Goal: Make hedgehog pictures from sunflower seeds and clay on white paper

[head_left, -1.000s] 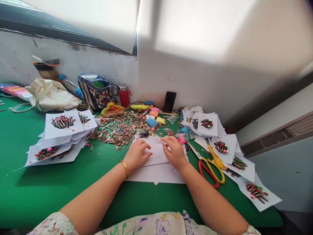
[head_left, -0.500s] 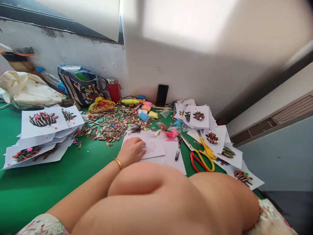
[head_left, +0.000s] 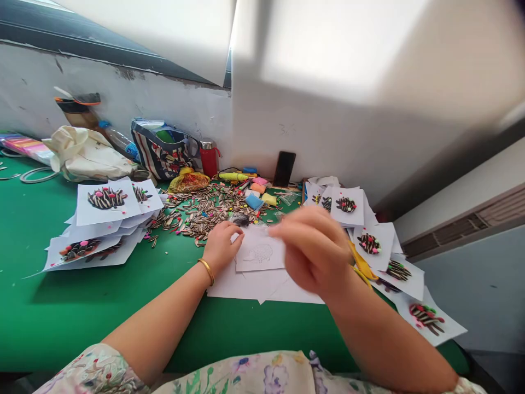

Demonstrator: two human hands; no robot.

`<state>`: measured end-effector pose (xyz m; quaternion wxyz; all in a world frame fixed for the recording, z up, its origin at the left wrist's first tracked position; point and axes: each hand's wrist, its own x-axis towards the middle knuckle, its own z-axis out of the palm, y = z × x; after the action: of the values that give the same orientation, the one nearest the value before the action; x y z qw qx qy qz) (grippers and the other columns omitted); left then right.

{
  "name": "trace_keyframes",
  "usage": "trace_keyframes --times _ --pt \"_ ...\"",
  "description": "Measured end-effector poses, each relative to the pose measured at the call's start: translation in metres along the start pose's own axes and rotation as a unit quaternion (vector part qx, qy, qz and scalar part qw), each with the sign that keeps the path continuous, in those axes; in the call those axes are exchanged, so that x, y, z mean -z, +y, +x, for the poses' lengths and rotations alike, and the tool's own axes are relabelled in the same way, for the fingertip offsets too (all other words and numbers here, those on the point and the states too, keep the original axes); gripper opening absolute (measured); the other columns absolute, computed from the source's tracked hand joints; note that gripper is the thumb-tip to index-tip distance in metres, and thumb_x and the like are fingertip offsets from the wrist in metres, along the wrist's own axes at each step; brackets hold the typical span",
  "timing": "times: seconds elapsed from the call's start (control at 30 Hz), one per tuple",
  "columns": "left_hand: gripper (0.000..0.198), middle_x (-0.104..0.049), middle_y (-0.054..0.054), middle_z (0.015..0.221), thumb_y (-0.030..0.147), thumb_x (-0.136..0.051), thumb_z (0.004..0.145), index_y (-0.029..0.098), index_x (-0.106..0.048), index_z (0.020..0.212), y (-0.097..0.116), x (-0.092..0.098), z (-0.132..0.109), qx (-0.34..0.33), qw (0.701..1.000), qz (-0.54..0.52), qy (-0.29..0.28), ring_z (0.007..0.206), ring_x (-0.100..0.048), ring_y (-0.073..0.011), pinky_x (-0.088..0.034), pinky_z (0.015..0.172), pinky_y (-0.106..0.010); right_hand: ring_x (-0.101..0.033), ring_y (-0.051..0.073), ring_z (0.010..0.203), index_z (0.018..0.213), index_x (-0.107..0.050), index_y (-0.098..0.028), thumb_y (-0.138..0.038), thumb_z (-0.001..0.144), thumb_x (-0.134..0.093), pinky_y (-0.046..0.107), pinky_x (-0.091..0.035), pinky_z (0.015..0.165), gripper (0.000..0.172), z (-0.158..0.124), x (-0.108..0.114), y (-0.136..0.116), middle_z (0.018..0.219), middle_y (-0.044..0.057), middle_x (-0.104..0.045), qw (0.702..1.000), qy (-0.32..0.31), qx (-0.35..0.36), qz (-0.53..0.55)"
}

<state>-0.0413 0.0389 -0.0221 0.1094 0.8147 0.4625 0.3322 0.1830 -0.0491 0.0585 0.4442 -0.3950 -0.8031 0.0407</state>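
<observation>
My left hand (head_left: 220,247), with a gold bangle on the wrist, rests with curled fingers on the left edge of a white sheet (head_left: 260,254) that bears a faint hedgehog outline. That sheet lies on a few blank sheets (head_left: 254,287) on the green table (head_left: 82,312). My right hand (head_left: 314,250) hangs in the air above the sheets' right side, smeared by motion, so its fingers cannot be read. A heap of striped sunflower seeds (head_left: 200,210) lies just beyond my left hand.
Finished seed hedgehog pictures lie in stacks at the left (head_left: 106,203) and right (head_left: 371,244). Yellow and red scissors (head_left: 363,268) sit partly behind my right hand. Coloured clay pieces (head_left: 255,201), a phone (head_left: 284,169), a red bottle (head_left: 209,158) and a striped bag (head_left: 162,153) line the wall.
My right arm, raised close before the camera half a second ago, has come down; the hand now hovers blurred over the sheets. My left hand stays on the outlined sheet.
</observation>
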Motion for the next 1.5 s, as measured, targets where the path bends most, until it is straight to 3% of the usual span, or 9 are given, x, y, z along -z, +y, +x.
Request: trace_keyframes --times 0.13,0.27,0.37,0.53,0.67,0.8,1.03,1.27,1.5 --pt "0.013 -0.063 -0.005 0.09 0.025 -0.056 0.088 0.018 -0.066 0.083 -0.005 -0.002 0.003 0.028 0.997 -0.064 0.022 0.091 -0.059 -0.0213 -0.047 0.084 -0.035 -0.055 0.024 0.099 0.112 -0.065 -0.02 -0.026 0.089 -0.059 0.039 -0.047 0.088 0.024 0.064 -0.058 0.024 0.104 0.01 -0.061 0.978 -0.101 -0.071 -0.166" --pt "0.012 -0.062 -0.005 0.09 0.025 -0.056 0.088 0.019 -0.066 0.085 -0.009 -0.004 0.001 0.031 0.994 -0.101 0.035 0.09 -0.058 -0.0203 -0.048 0.083 -0.035 -0.049 0.03 0.109 0.111 -0.065 -0.018 -0.043 0.081 -0.07 0.042 -0.042 0.09 0.04 0.068 -0.112 0.061 0.115 0.013 -0.057 0.931 -0.194 -0.161 -0.262" --pt "0.009 -0.062 -0.005 0.089 0.022 -0.057 0.086 0.019 -0.065 0.086 -0.01 -0.004 0.0 0.033 0.991 -0.117 0.049 0.09 -0.058 -0.0204 -0.048 0.084 -0.036 -0.048 0.028 0.108 0.1 -0.068 -0.019 -0.04 0.086 -0.064 0.041 -0.04 0.09 0.026 0.064 -0.126 0.072 0.115 0.012 -0.057 0.922 -0.216 -0.174 -0.268" --pt "0.009 -0.062 -0.005 0.093 0.021 -0.056 0.086 0.019 -0.062 0.092 -0.01 -0.002 0.0 0.054 0.985 -0.137 0.095 0.093 -0.057 -0.0213 -0.047 0.086 -0.038 -0.049 0.025 0.107 0.104 -0.066 -0.022 -0.029 0.092 -0.055 0.038 -0.039 0.09 0.019 0.057 -0.115 0.072 0.116 0.01 -0.058 0.943 -0.156 -0.157 -0.248" --pt "0.011 -0.061 -0.006 0.094 0.023 -0.056 0.086 0.019 -0.061 0.094 -0.015 -0.006 0.002 0.093 0.976 -0.167 0.101 0.092 -0.057 -0.0217 -0.047 0.085 -0.038 -0.046 0.029 0.114 0.114 -0.063 -0.022 -0.038 0.085 -0.064 0.041 -0.039 0.091 0.033 0.049 -0.116 0.074 0.122 0.011 -0.058 0.943 -0.176 -0.16 -0.234" --pt "0.013 -0.06 -0.007 0.094 0.025 -0.057 0.085 0.018 -0.061 0.094 -0.02 -0.01 0.003 0.117 0.97 -0.189 0.102 0.091 -0.057 -0.0222 -0.047 0.082 -0.038 -0.048 0.029 0.113 0.107 -0.064 -0.021 -0.035 0.083 -0.066 0.043 -0.04 0.091 0.028 0.053 -0.125 0.075 0.119 0.011 -0.06 0.942 -0.18 -0.167 -0.228" --pt "0.019 -0.062 -0.008 0.097 0.031 -0.054 0.088 0.018 -0.057 0.1 -0.018 -0.01 0.002 0.142 0.953 -0.243 0.114 0.09 -0.061 -0.0206 -0.05 0.079 -0.035 -0.055 0.026 0.107 0.122 -0.055 -0.018 -0.017 0.083 -0.055 0.041 -0.044 0.093 0.039 0.049 -0.102 0.063 0.117 0.011 -0.063 0.975 -0.088 -0.165 -0.124" --pt "0.02 -0.064 -0.005 0.098 0.03 -0.059 0.085 0.019 -0.058 0.101 0.003 -0.009 -0.003 0.137 0.906 -0.397 0.044 0.089 -0.066 -0.018 -0.052 0.079 -0.032 -0.056 0.024 0.113 0.12 -0.057 -0.022 -0.014 0.082 -0.054 0.039 -0.049 0.094 0.039 0.005 -0.075 0.049 0.122 0.01 -0.057 0.981 -0.048 -0.186 0.005" --pt "0.013 -0.063 -0.002 0.088 0.027 -0.063 0.082 0.018 -0.06 0.091 0.023 -0.007 -0.012 0.144 0.879 -0.454 -0.032 0.077 -0.067 -0.0149 -0.052 0.069 -0.027 -0.055 0.023 0.114 0.124 -0.055 -0.024 -0.012 0.083 -0.054 0.042 -0.046 0.098 0.042 -0.017 -0.063 0.037 0.121 0.009 -0.059 0.981 -0.049 -0.182 0.048"
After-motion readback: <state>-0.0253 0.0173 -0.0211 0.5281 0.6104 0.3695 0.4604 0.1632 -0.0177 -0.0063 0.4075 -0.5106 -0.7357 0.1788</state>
